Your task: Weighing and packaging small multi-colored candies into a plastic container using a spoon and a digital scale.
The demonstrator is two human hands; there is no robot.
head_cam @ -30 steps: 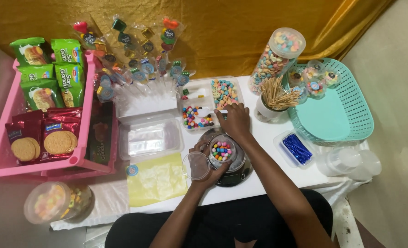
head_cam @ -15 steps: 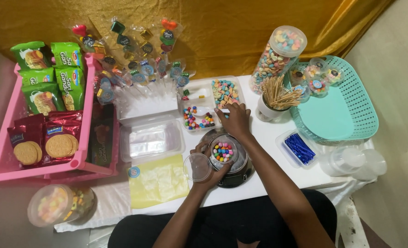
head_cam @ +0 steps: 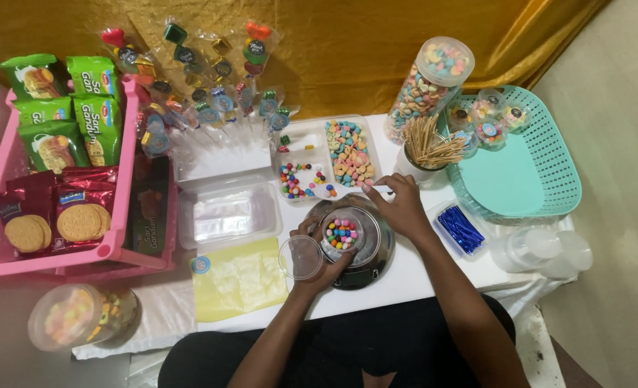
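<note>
My left hand point(head_cam: 317, 260) steadies a small clear cup point(head_cam: 342, 234) of round coloured candies that stands on a round black scale point(head_cam: 371, 264). The same hand pinches the clear lid point(head_cam: 301, 257) just left of the cup. My right hand point(head_cam: 399, 205) hovers at the scale's upper right, its fingers closed on a small white spoon point(head_cam: 376, 187) beside the divided clear tray point(head_cam: 312, 136). That tray holds pastel candies point(head_cam: 350, 152) and round coloured candies point(head_cam: 297, 179).
A pink rack point(head_cam: 121, 208) of biscuit packs stands at the left, with wrapped lollipops point(head_cam: 204, 93) behind. Nearby are an empty clear box point(head_cam: 225, 214), a yellow sheet point(head_cam: 238, 279), a tall candy jar point(head_cam: 423, 82), a cup of wooden sticks point(head_cam: 427, 147), a teal basket point(head_cam: 549, 158), blue ties point(head_cam: 461, 228) and another jar point(head_cam: 75, 316).
My right hand has drawn back from the candy tray toward the right, carrying the spoon. The left hand stays on the cup and lid.
</note>
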